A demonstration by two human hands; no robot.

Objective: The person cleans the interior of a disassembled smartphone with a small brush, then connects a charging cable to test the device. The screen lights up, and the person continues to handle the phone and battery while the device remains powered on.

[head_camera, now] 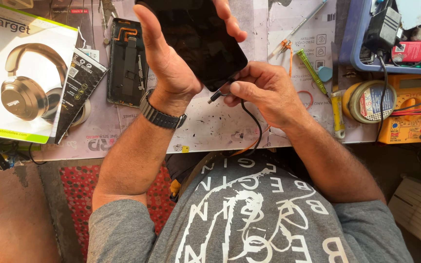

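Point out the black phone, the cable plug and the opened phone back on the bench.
black phone [205, 46], head view, middle of its dark screen.
cable plug [215, 97], head view, metal tip beside the phone's lower edge.
opened phone back [126, 63], head view, centre of its exposed inside.

The phone [205, 44] is black, its cable [252, 117] black too. The multimeter [410, 109] is yellow, the screwdriver [312, 70] green, the tray [354, 44] blue.
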